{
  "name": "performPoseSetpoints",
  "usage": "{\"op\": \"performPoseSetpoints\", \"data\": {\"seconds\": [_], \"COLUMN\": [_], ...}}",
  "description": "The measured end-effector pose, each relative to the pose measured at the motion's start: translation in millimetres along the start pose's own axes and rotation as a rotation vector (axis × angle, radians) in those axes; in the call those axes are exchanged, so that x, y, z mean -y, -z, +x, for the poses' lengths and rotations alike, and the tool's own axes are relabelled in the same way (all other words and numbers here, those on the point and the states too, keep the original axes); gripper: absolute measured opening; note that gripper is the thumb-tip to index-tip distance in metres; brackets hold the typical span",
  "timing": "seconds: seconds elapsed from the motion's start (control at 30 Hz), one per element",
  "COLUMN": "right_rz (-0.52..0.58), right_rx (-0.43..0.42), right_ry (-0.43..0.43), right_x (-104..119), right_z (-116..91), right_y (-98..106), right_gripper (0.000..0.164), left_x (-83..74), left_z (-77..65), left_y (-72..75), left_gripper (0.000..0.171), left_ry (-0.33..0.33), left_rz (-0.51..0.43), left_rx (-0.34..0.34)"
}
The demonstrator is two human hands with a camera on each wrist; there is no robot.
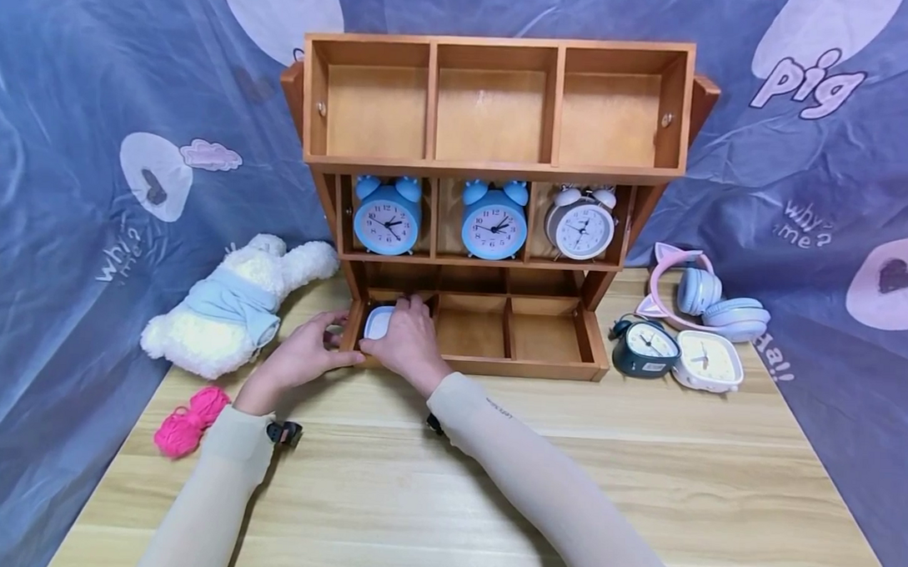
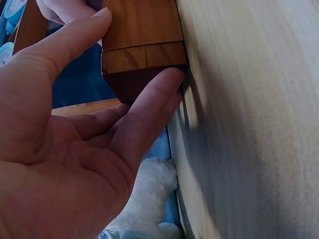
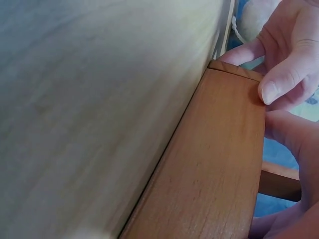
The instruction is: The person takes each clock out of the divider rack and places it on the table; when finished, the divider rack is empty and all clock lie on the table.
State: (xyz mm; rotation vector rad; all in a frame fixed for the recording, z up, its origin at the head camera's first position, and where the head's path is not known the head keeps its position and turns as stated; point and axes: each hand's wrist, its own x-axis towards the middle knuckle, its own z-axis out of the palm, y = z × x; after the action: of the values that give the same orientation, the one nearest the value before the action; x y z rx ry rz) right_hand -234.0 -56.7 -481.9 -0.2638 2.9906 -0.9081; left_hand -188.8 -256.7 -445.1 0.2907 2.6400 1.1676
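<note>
Beyond your hands, steady the wooden rack (image 1: 488,368) by the corner (image 2: 144,56) your left hand (image 1: 305,353) pinches. Under your right hand (image 1: 409,339), which seems to pinch it, fingertips hidden, keep the white object (image 1: 378,321) square in its compartment (image 1: 354,322).

Prob. a staged tabletop set: printed cloth (image 1: 70,95) round wood-grain tbl (image 1: 371,497) w/ shelf (image 1: 496,166), clocks (image 1: 494,231) & plush toy (image 1: 231,305)
</note>
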Motion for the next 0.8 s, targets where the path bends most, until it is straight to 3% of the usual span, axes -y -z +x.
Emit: {"op": "performPoseSetpoints", "data": {"seconds": [0.27, 0.5, 0.8], "right_rz": [-0.002, -0.012, -0.004], "right_rx": [0.004, -0.066, -0.071], "right_ry": [0.002, 0.054, 0.068], "right_x": [22, 2, 10], "right_z": [-23, -8, -16], "right_y": [33, 7, 19], "right_gripper": [0.099, 0.097, 0.086], "left_x": [-0.7, -0.1, 0.9], "left_z": [-0.7, -0.3, 0.8], "left_y": [-0.1, 0.6, 0.6], "left_gripper": [0.090, 0.092, 0.091], "left_ry": [-0.001, 0.009, 0.006], "left_rz": [0.008, 0.018, 0.013], "left_rx": [-0.002, 0.000, 0.005]}}
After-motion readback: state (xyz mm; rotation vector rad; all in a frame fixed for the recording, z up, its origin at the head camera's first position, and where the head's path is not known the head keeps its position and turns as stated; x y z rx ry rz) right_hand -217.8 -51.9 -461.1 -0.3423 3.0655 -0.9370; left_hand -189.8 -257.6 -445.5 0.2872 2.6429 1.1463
